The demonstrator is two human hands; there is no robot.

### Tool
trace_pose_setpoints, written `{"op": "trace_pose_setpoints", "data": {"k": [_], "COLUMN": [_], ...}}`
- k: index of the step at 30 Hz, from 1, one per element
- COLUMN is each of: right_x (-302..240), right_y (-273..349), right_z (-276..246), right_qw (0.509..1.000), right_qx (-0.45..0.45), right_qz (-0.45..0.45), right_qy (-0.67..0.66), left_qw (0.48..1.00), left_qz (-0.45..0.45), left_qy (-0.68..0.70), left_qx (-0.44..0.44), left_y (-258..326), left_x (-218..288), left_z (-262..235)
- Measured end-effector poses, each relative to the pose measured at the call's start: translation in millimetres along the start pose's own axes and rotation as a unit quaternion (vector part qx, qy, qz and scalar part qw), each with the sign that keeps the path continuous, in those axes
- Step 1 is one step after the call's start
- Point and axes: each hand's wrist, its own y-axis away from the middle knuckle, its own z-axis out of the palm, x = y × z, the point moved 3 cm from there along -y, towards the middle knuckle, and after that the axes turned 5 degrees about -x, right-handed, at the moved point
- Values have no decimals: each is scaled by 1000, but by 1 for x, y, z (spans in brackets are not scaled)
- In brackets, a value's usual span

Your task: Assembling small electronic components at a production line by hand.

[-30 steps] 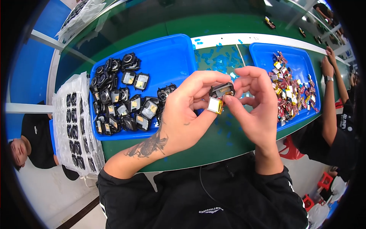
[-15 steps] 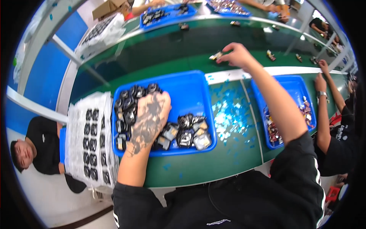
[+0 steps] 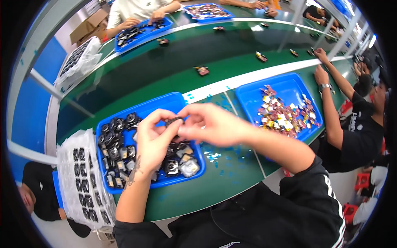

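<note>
Above the left blue tray [image 3: 198, 159], my left hand [image 3: 151, 142] pinches a small black part [image 3: 174, 121] between thumb and fingers. My right hand [image 3: 217, 124] meets it from the right, its fingertips closed at the part's edge and somewhat blurred. Fingers cover most of the part, so its exact kind cannot be made out. Beneath my hands the tray holds many black square housings [image 3: 120, 136], each with a round ring. Some nearer pieces [image 3: 189, 166] look clear or silvery. On the green belt beyond lies a small dark-red and gold component [image 3: 202, 70].
A right blue tray [image 3: 244, 97] holds a heap of small red, white and gold components [image 3: 283, 118]. White plastic trays [image 3: 68, 173] of black parts stack at left. Blue flakes [image 3: 213, 156] litter the table. Co-workers sit right [image 3: 368, 136] and across the belt [image 3: 140, 14].
My right hand has let go of a small component on the belt and come back to my left hand. My left hand has risen from the tray with a black part. The view has shifted right.
</note>
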Motion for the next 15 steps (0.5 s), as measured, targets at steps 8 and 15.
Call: {"op": "trace_pose_setpoints", "data": {"k": [8,15], "right_x": [11,2], "right_y": [50,77], "right_z": [-3,-2], "right_qw": [977,956], "right_qx": [152,126], "right_qz": [-88,-152], "right_qy": [122,216], "left_qw": [980,829], "left_qz": [53,158], "left_qy": [-183,-511], "left_qx": [-60,-164], "left_y": [15,26], "left_x": [4,0], "left_z": [36,60]}}
